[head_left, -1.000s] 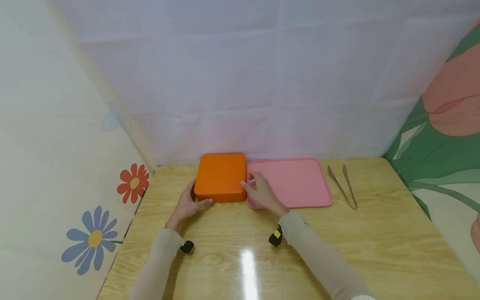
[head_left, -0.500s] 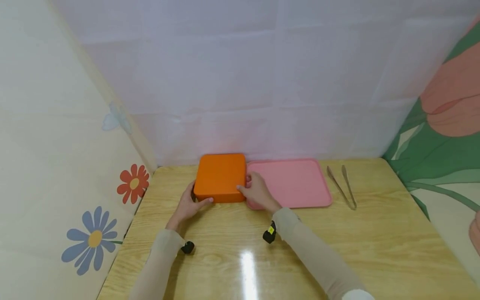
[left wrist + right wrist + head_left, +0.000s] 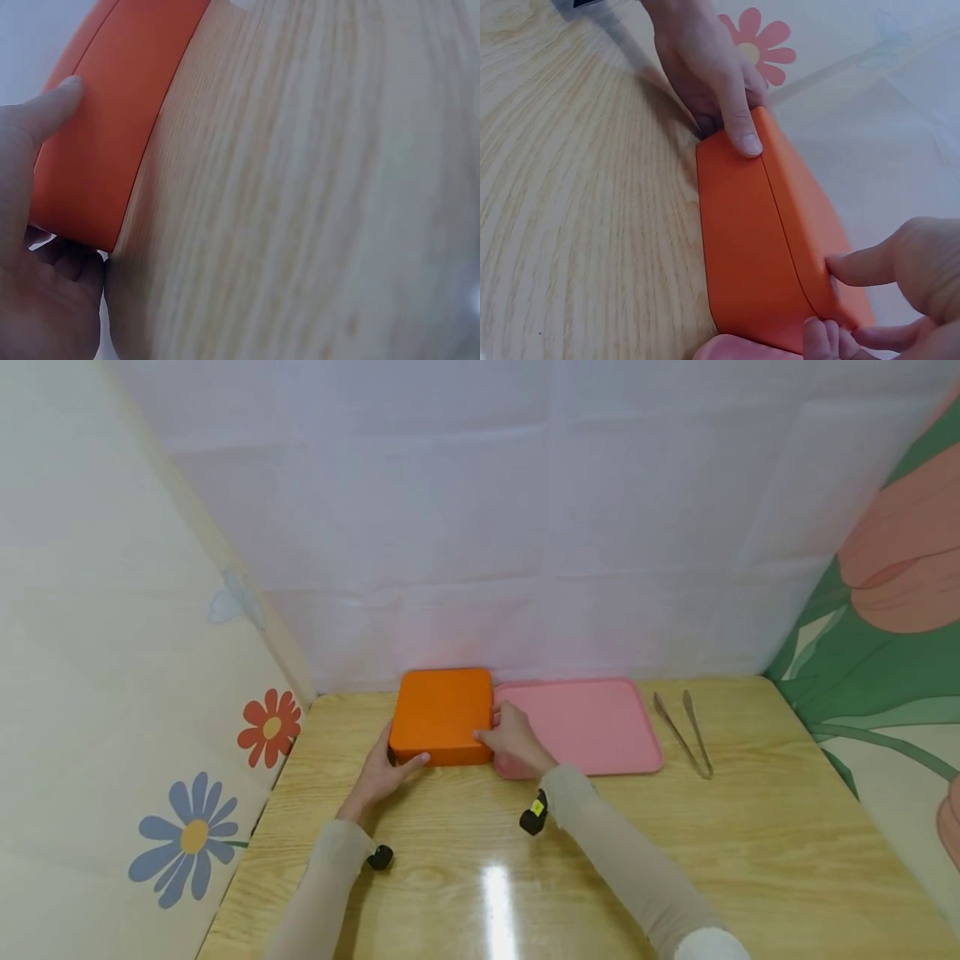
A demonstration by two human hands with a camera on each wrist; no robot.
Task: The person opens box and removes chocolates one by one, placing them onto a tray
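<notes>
A square orange box (image 3: 441, 714) with rounded corners sits at the back of the table against the wall. Its lid (image 3: 799, 206) is on, and a thin seam runs along the side in the right wrist view. My left hand (image 3: 381, 773) holds the near left corner, thumb on the front face and fingers round the left side. At the near right corner my right hand (image 3: 517, 742) pinches the lid's edge. Its thumb presses on top while the fingertips (image 3: 821, 337) sit at the seam. The box's contents are hidden.
A pink tray (image 3: 592, 727) lies directly right of the box, partly under my right hand. Metal tongs (image 3: 686, 739) rest spread apart to the tray's right. A white sheet (image 3: 480, 527) hangs behind the wooden table (image 3: 750, 843), with flower-printed walls at both sides.
My right hand has shifted slightly left, and its thumb has come down onto the lid's corner. The left hand keeps its hold; box, tray and tongs stay in place.
</notes>
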